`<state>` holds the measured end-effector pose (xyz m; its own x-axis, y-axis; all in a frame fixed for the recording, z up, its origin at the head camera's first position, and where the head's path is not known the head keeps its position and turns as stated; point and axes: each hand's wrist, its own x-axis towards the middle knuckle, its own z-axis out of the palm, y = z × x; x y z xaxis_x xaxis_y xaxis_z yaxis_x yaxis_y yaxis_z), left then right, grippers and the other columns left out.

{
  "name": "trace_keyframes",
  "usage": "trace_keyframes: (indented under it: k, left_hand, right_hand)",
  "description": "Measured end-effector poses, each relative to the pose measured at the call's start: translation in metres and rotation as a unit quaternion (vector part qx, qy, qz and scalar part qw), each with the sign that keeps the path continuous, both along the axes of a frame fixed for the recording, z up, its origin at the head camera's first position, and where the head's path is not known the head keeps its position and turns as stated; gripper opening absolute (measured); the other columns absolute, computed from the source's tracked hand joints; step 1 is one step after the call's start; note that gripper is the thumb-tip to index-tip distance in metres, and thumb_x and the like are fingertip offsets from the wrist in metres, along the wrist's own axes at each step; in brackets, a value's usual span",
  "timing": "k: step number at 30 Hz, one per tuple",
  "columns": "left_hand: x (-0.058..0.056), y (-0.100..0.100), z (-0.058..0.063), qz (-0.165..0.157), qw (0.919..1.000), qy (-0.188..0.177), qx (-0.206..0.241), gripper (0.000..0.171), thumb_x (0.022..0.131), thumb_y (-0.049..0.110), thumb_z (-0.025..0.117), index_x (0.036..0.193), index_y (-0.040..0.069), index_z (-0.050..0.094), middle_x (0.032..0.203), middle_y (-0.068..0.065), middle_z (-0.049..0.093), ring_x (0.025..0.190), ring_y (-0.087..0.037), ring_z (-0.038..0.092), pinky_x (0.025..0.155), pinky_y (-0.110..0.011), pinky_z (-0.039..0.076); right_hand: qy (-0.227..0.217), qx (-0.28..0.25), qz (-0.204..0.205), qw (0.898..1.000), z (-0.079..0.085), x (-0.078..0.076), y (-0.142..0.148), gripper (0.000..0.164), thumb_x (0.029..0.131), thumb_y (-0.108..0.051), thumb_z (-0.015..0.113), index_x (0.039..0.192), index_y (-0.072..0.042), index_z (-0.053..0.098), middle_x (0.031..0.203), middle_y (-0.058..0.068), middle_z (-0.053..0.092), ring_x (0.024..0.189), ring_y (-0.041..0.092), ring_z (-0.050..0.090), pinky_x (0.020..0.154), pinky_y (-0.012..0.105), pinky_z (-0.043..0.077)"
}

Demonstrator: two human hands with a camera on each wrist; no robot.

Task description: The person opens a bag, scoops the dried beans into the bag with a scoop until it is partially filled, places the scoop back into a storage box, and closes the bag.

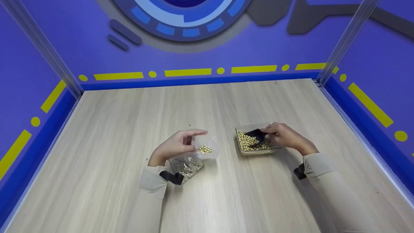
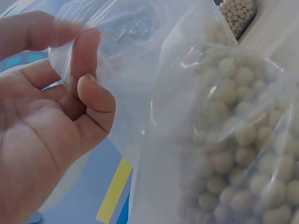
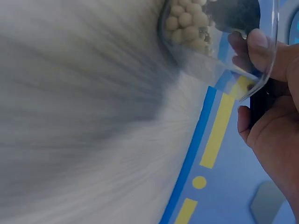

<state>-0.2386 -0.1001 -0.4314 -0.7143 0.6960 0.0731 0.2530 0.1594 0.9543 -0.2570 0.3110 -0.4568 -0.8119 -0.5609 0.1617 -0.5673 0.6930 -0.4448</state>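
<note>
My left hand (image 1: 174, 144) holds the mouth of a clear plastic bag (image 1: 188, 165), its thumb and curled fingers pinching the film in the left wrist view. Pale round beans (image 2: 238, 135) that look like soybeans fill the bag's lower part, and several more show at its opening. To the right, my right hand (image 1: 286, 136) grips the handle of a black scoop (image 1: 256, 134). The scoop's head lies among the same kind of beans (image 1: 246, 141) inside a clear rectangular container (image 1: 257, 152). In the right wrist view, the container's wall stands in front of some fingertips.
A pale wood-grain table (image 1: 110, 129) carries both the bag and the container. Blue panels (image 1: 194, 60) with yellow marks enclose its back and sides, with metal posts (image 1: 347, 38) at the back corners. A tiny dark speck (image 1: 190, 125) lies beyond the bag.
</note>
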Motion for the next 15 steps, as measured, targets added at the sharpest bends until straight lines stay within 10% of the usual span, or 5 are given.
trace_keyframes:
  k: [15]
  left_hand:
    - [-0.003,0.002,-0.002,0.004,0.9999,0.004,-0.014,0.056,0.084,-0.005,0.058,0.138,0.002,0.051,0.075,-0.002,0.045,0.059,-0.006,0.036,0.054,-0.017,0.034]
  right_hand:
    - [-0.083,-0.076,-0.04,0.993,0.002,-0.001,0.012,0.033,0.092,0.0,0.057,0.125,0.0,0.063,0.12,0.02,0.065,0.112,0.037,0.057,0.09,0.047,0.049]
